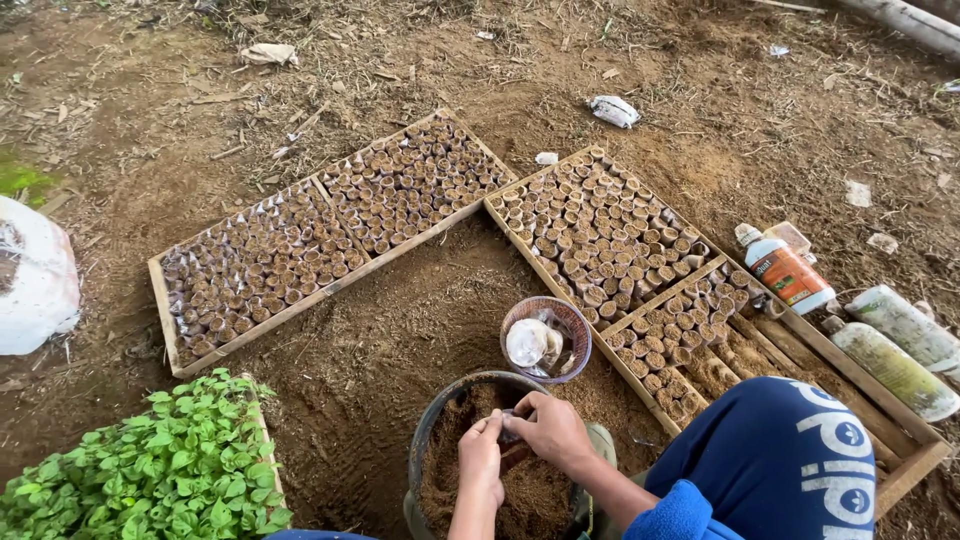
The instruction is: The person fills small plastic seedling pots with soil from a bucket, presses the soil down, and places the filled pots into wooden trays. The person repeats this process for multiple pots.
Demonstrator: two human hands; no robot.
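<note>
Hands meet over the soil bucket [432, 420] at 6 o'clock. Left hand [482, 462] and right hand [548, 428] are both pinched on a small clear pot [510, 432]. Purple basket [546, 338] sits just beyond at 12.

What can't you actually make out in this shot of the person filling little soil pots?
- What the left hand and right hand pinch over the soil bucket: covered by the fingers, head view.
- Contents of the small mesh basket: pale, too small to tell.
- Seedling tray: cut off by the bottom edge.
- Right wooden frame: partly behind the blue sleeve.
</note>
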